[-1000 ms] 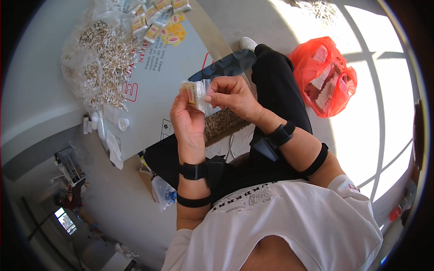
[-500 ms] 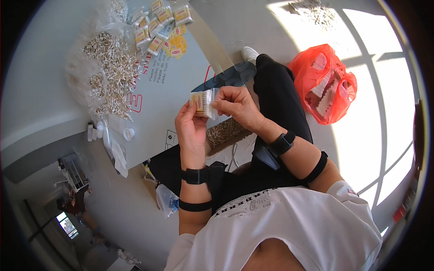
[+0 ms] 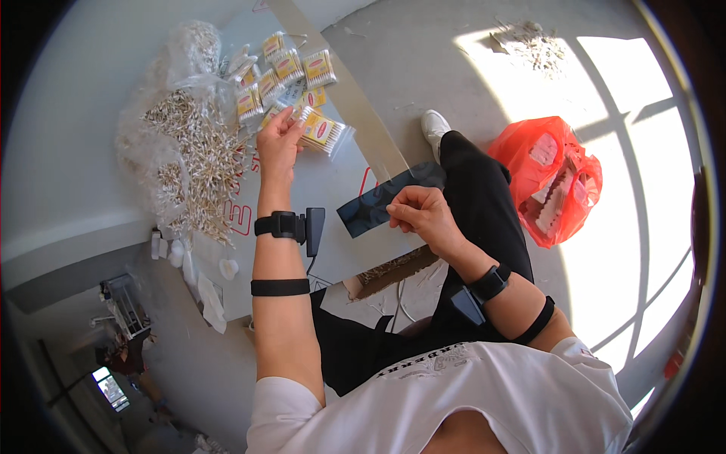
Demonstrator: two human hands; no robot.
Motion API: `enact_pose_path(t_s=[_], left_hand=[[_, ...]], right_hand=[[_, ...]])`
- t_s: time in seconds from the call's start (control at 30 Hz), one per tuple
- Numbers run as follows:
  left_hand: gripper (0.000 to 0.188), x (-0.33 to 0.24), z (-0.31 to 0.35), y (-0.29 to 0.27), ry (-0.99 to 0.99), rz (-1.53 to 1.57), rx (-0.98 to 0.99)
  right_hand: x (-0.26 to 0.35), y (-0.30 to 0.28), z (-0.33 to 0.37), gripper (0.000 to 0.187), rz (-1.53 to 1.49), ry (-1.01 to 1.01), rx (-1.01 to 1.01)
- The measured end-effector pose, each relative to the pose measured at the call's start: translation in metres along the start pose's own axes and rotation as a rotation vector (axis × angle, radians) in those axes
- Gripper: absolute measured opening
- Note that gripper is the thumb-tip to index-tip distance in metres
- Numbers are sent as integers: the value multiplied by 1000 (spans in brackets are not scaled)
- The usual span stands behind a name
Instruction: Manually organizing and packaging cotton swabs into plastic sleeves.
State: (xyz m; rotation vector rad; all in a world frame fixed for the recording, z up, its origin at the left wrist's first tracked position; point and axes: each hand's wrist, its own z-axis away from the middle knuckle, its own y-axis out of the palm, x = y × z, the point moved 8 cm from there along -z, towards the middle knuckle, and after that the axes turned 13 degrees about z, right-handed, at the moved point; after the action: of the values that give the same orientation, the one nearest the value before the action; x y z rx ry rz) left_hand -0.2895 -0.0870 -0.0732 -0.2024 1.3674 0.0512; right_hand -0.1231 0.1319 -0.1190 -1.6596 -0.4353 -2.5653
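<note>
My left hand (image 3: 278, 144) grips a small clear zip bag of cotton swabs (image 3: 321, 132) by its left end, thumb on top. A yellow card shows through the bag. This bag is just in front of a group of similar filled swab bags (image 3: 287, 66) on the table. Over the table's near right part, my right hand (image 3: 429, 219) has its thumb and fingertips pinched together, with nothing visible between them. A dark glossy sheet (image 3: 363, 213) lies beneath that hand. Left of my left hand spreads a heap of loose cotton swabs (image 3: 200, 144), partly in clear plastic.
A cardboard box of swabs (image 3: 393, 274) stands below the table's near edge. On the floor at right is a red plastic bag (image 3: 522, 144) with pale pink pieces inside. Scattered swabs (image 3: 533, 47) lie farther off. A small white round dish (image 3: 228, 268) is at the table's left edge.
My left hand has carried the swab bag away and up toward the other filled bags. My right hand has let go of the bag's end and moved down to the right.
</note>
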Motion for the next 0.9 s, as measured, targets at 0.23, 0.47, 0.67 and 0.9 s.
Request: enact_pose_path(t_s=[0.23,0.47,0.67,0.9], left_hand=[[52,-17,33,22,621,-641,-59],[94,-5,37,52,609,-910,24],[95,-2,21,46,573,-828,155],[82,-78,-39,-1,889,-929,-27]], right_hand=[[0,-3,-7,14,20,81,-6],[3,6,-11,13,33,120,7],[-4,10,-14,11,7,126,16],[2,11,-11,12,49,158,-11]])
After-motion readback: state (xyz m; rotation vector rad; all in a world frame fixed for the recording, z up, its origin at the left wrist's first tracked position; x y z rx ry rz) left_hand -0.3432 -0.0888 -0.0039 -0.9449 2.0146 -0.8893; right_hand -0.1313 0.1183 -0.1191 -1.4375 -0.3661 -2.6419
